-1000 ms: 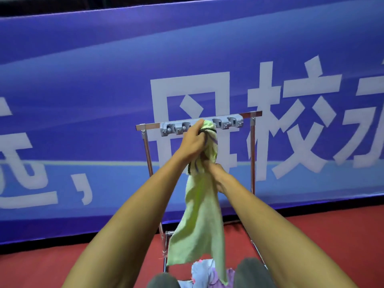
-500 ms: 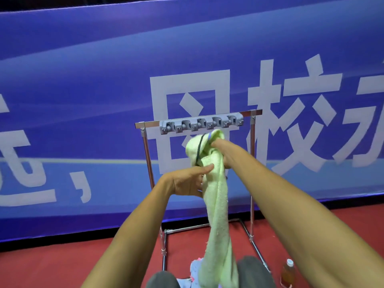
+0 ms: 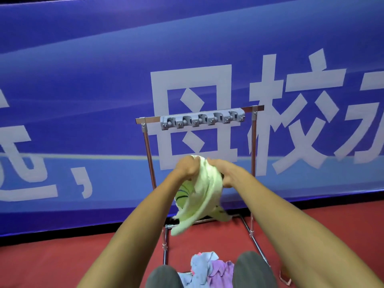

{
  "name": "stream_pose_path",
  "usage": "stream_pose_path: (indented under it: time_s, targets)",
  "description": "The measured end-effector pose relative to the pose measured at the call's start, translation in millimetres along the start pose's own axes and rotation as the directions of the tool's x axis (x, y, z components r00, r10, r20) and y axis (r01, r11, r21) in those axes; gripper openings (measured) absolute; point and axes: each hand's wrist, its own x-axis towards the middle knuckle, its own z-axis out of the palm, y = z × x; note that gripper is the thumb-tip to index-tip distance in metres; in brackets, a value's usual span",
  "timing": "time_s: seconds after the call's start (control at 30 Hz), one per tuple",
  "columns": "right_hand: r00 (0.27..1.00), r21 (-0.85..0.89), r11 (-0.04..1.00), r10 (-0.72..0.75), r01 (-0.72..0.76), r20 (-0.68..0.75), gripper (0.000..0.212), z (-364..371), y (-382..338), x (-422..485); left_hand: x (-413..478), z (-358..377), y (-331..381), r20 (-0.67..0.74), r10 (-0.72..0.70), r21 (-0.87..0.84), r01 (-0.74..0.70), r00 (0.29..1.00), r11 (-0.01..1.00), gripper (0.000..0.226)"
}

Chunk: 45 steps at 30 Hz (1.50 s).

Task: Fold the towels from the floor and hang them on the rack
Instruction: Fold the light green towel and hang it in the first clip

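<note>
Left hand [image 3: 186, 168] clenched on the top bunch of the pale green terry towel [image 3: 204, 196]; right hand [image 3: 225, 173] grips the same towel from the 3 o'clock side, fingers curled into the cloth. The towel is held in the air between the two hands, below and in front of the chrome tube rack [image 3: 148, 154], and its loose end trails toward 7 o'clock, blurred. Risks, as judged: the cloth is wadded rather than flat, so a fold made from this state may come out crooked or thick. A thick wad may not seat in the grey plastic clip strip [image 3: 202, 121] on the top bar at 12 o'clock, and could slide out and drop. The trailing end hangs close to the rack's lower crossbar and might snag there. The rack looks light — a hard push at the clips could shift or tip it. Surface: red floor covering [image 3: 62, 256], smooth as far as can be seen. At 6 o'clock, between the person's dark grey knees [image 3: 164, 277], lies a heap of blue-grey and purple towels [image 3: 207, 269], not yet folded. Room: a blue banner with large white characters [image 3: 104, 80] fills the background behind the rack — no other furniture in view.
</note>
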Motion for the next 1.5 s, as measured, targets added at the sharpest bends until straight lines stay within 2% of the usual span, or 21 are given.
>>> stream_pose_path:
  time_s: [0.03, 0.07, 0.17, 0.2, 0.3, 0.37, 0.43, 0.5, 0.57, 0.67, 0.77, 0.8, 0.9, 0.93, 1.03, 1.1, 1.17, 1.23, 1.33, 1.43, 1.5]
  targets:
    - [0.997, 0.048, 0.998, -0.043, 0.046, -0.06, 0.035, -2.1, -2.8, -0.8, 2.7, -2.6, -2.3, -0.052, -0.028, -0.035, 0.026, 0.998, 0.999, 0.05]
    - [0.991, 0.071, 0.994, -0.079, 0.087, -0.109, 0.038, -5.3, -4.5, 2.2, 7.4, -4.8, -6.5, -0.073, -0.076, -0.147, 0.065, 0.994, 0.987, 0.048]
    - [0.988, -0.034, 0.994, -0.104, 0.101, -0.118, 0.05, -8.1, -6.0, 0.7, 11.7, -10.1, -13.2, -0.05, -0.195, -0.46, 0.151, 0.98, 0.875, 0.042]
    - [0.987, -0.06, 0.992, -0.114, 0.108, -0.115, 0.055, -9.6, -7.4, -0.1, 13.6, -11.5, -14.2, -0.008, -0.21, -0.533, 0.174, 0.978, 0.828, 0.044]
    - [0.988, 0.131, 0.985, -0.097, 0.114, -0.123, 0.075, -10.7, -14.9, -4.0, 10.2, -17.5, -14.2, 0.223, -0.128, -0.701, 0.25, 0.966, 0.668, 0.063]
    - [0.992, 0.106, 0.991, -0.066, 0.078, -0.112, 0.082, -10.9, -20.3, -1.7, 6.4, -18.4, -16.8, 0.379, -0.036, -0.638, 0.29, 0.925, 0.713, 0.077]
    - [0.998, 0.013, 1.0, -0.023, 0.024, -0.067, 0.089, -9.5, -25.9, -2.9, 3.0, -14.3, -20.6, 0.405, -0.025, -0.573, 0.275, 0.914, 0.772, 0.074]
    - [0.999, 0.036, 0.998, -0.045, 0.045, -0.003, 0.091, -8.4, -30.3, -10.9, 5.6, -9.7, -18.5, 0.303, -0.04, -0.634, 0.232, 0.952, 0.738, 0.051]
    - [0.993, 0.12, 0.986, -0.117, 0.115, 0.012, 0.08, -9.8, -34.2, -13.3, 11.7, -9.3, -11.6, 0.167, -0.107, -0.71, 0.195, 0.98, 0.676, 0.034]
    - [0.988, -0.016, 0.988, -0.152, 0.152, 0.016, 0.05, -6.8, -27.8, -16.0, 14.0, -9.9, -0.5, 0.056, -0.172, -0.773, 0.152, 0.984, 0.616, 0.026]
    - [0.981, 0.184, 0.964, -0.195, 0.193, -0.004, 0.035, -8.7, -25.2, -16.6, 12.6, -10.3, 1.7, 0.011, -0.194, -0.767, 0.133, 0.981, 0.628, 0.024]
    - [0.978, 0.191, 0.96, -0.21, 0.205, 0.003, 0.035, -10.8, -25.9, -18.1, 12.4, -11.2, 0.9, -0.011, -0.203, -0.769, 0.121, 0.979, 0.627, 0.021]
    - [0.985, 0.01, 0.99, -0.14, 0.139, 0.098, 0.043, -16.1, -25.1, -20.4, 9.9, -19.5, -2.9, -0.093, -0.273, -0.75, 0.113, 0.957, 0.652, 0.022]
    - [0.986, 0.03, 0.991, -0.134, 0.132, 0.099, 0.044, -18.9, -26.9, -20.2, 9.6, -23.7, -4.1, -0.113, -0.29, -0.739, 0.115, 0.95, 0.664, 0.023]
    - [0.982, 0.19, 0.964, -0.19, 0.185, 0.005, 0.037, -26.4, -33.0, -24.7, 12.1, -36.3, -9.7, -0.171, -0.311, -0.67, 0.122, 0.935, 0.732, 0.026]
    - [0.984, 0.137, 0.975, -0.169, 0.176, -0.06, 0.026, -32.3, -33.6, -28.8, 13.8, -43.1, -14.0, -0.206, -0.336, -0.606, 0.15, 0.919, 0.781, 0.03]
    - [0.982, 0.156, 0.975, -0.142, 0.16, -0.122, 0.021, -41.7, -35.0, -31.3, 13.1, -48.6, -16.5, -0.236, -0.361, -0.56, 0.177, 0.902, 0.809, 0.036]
    - [0.974, 0.239, 0.95, -0.168, 0.201, -0.15, 0.018, -49.2, -37.1, -34.8, 13.7, -51.4, -19.0, -0.23, -0.369, -0.569, 0.183, 0.901, 0.802, 0.04]
    - [0.968, 0.346, 0.906, -0.202, 0.243, -0.15, 0.021, -53.3, -35.7, -37.1, 13.6, -48.3, -13.6, -0.156, -0.366, -0.678, 0.17, 0.917, 0.715, 0.033]
    - [0.996, 0.229, 0.969, -0.089, 0.091, -0.016, 0.036, -45.6, -30.6, -31.4, 12.2, -43.4, -6.4, -0.078, -0.337, -0.724, 0.179, 0.938, 0.667, 0.021]
    - [0.999, 0.017, 0.999, -0.031, 0.031, 0.035, 0.035, -37.0, -36.7, -35.2, 11.6, -42.1, -4.0, -0.071, -0.333, -0.715, 0.185, 0.94, 0.675, 0.02]
